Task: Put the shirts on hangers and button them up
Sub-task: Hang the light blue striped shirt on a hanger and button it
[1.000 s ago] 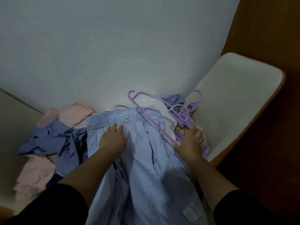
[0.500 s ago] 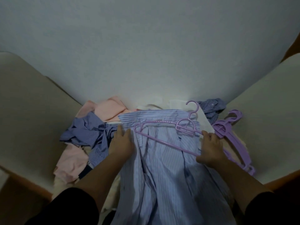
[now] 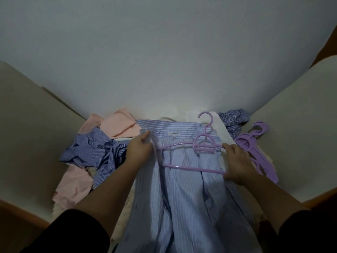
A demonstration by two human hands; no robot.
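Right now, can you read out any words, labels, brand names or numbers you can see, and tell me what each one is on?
Neck label inside the collar of the light blue striped shirt: printed text, too blurred to read.
Small tag just below it: one mark, too small to read.
No other text is visible.

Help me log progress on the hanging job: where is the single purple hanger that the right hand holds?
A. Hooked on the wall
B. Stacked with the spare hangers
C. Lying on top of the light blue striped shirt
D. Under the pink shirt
C: the right hand grips one end of the purple hanger, which lies across the light blue striped shirt just below its collar.
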